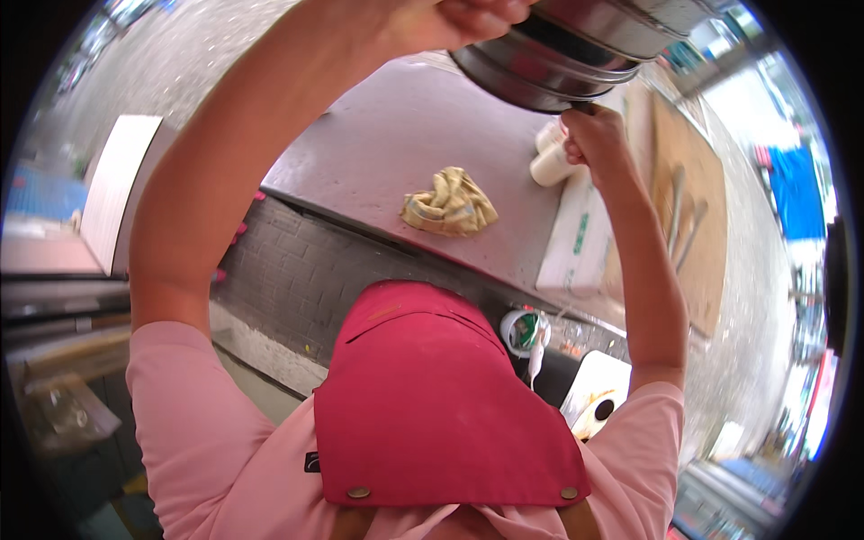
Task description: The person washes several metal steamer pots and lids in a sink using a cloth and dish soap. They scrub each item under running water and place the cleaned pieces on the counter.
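Note:
A stack of round metal steamer tiers [540, 77] is raised at the top of the view, tilted, its upper part cut off by the picture's edge. My right hand [594, 138] is closed around a dark handle low on its near side. At the stack's left side, my left hand [482, 19] has its fingers curled against it, partly cut off at the top. Below the stack, a crumpled yellowish cloth [450, 204] lies on a grey-purple tabletop [364, 142]. Pale cylindrical containers [552, 164] sit on the table just left of my right hand, partly overlapped by it.
A white foam box [574, 243] with green print borders the table's right side, beside a brown board [702, 223] bearing long tools. Nearer me are a small bin [523, 332] with rubbish and a white cable connector [536, 361]. A white panel [121, 189] stands at the left.

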### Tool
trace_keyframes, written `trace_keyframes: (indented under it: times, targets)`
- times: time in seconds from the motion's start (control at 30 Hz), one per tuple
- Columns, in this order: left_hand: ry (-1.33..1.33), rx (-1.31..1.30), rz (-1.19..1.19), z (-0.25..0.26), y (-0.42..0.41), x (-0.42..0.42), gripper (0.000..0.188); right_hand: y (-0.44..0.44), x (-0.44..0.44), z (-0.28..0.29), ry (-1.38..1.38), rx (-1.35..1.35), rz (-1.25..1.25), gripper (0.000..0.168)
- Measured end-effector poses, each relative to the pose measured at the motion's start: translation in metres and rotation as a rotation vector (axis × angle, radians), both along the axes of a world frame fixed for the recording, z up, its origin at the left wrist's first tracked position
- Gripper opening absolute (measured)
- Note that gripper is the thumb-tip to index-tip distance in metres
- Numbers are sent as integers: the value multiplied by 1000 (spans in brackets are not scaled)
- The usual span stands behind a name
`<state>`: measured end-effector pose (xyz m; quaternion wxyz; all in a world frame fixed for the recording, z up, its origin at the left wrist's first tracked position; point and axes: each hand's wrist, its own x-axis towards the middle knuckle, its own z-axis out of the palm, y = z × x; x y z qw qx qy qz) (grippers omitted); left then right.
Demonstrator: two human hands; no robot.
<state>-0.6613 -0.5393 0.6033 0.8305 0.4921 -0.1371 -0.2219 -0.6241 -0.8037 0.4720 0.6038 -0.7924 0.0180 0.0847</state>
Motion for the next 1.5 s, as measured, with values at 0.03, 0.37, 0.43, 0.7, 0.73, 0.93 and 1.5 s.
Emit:
trace_keyframes:
  times: [0.03, 0.37, 0.43, 0.7, 0.73, 0.93, 1.5]
  targets:
    - [13, 20, 87, -4, 27, -11, 17, 32, 4, -2, -2, -28, 65, 12]
    - [22, 40, 847, -70, 224, -182, 24, 319, 5, -37, -104, -189, 839, 24]
    - [72, 19, 968, -81, 246, -227, 22, 374, -29, -36, -124, -188, 954, 23]
    - [169, 0, 1527, -137, 325, -407, 22, 578, -179, -119, -82, -226, 1379, 24]
    - [239, -22, 1641, -140, 333, -430, 21, 603, -207, -123, -176, -191, 1473, 24]
    - [302, -112, 1980, -159, 371, -559, 20, 715, -377, -156, -166, -133, 1769, 27]
    - [402, -445, 3100, -213, 354, -877, 18, 849, -853, -227, -193, -85, 2797, 26]
